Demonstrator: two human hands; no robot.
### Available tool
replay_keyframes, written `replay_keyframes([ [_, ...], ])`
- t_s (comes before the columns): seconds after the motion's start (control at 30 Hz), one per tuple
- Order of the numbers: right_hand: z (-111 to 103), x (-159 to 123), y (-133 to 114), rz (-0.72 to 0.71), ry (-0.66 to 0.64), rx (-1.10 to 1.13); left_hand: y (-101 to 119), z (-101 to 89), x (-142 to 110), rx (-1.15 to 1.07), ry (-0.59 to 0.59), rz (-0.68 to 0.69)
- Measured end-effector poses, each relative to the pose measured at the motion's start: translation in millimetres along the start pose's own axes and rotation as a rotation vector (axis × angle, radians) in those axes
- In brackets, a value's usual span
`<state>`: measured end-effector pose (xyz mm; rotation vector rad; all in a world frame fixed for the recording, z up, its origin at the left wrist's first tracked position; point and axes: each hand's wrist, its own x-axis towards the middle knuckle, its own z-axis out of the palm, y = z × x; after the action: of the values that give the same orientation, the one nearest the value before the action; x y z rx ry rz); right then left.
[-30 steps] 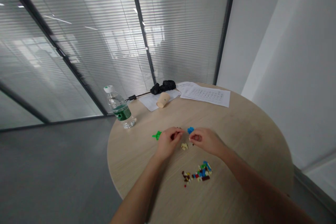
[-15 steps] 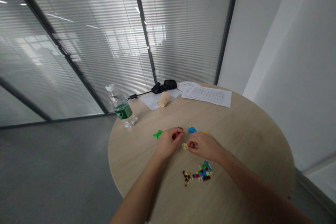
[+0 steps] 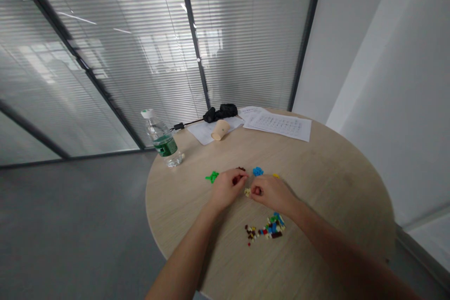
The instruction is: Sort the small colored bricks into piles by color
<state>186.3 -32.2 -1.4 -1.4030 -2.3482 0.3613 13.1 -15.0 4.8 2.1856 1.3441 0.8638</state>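
Head view: your left hand [image 3: 228, 189] and right hand [image 3: 272, 194] sit just apart, curled beside small cream plastic bricks [image 3: 247, 192] on the round light-wood table [image 3: 333, 197], any grip impossible to tell!

The operator's body, as visible, comprises two bare limbs: a left forearm [image 3: 183, 258] and a right forearm [image 3: 337, 243], each smooth-skinned, uncovered by any sleeve fabric, and tapering at the wrist into a bare left hand [image 3: 228, 190] and right hand [image 3: 272, 194], both with short, rounded fingers [image 3: 239, 179].
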Motion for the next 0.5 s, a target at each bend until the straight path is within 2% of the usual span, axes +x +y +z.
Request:
replay_keyframes([
  [0.13,-4,-1,1,0.018,0.006,0.032,1,-2.1,0,-0.049,-0.048,0.014],
  [0.2,-7,-1,5,0.032,0.019,0.061,2,-6.2,-1,-0.121,-0.143,0.021],
  [0.27,-9,-1,10,0.057,0.037,0.097,3,-10.7,-3,-0.226,-0.335,0.03],
  [0.4,-12,-1,22,0.089,0.073,0.163,0,-12.6,-8,-0.381,-0.856,0.069],
  [0.43,-12,-1,23,0.085,0.08,0.167,-2,-11.2,-9,-0.395,-0.932,0.068],
  [0.5,-13,-1,24,0.074,0.087,0.165,-5,-7.7,-11,-0.413,-0.994,0.061],
])
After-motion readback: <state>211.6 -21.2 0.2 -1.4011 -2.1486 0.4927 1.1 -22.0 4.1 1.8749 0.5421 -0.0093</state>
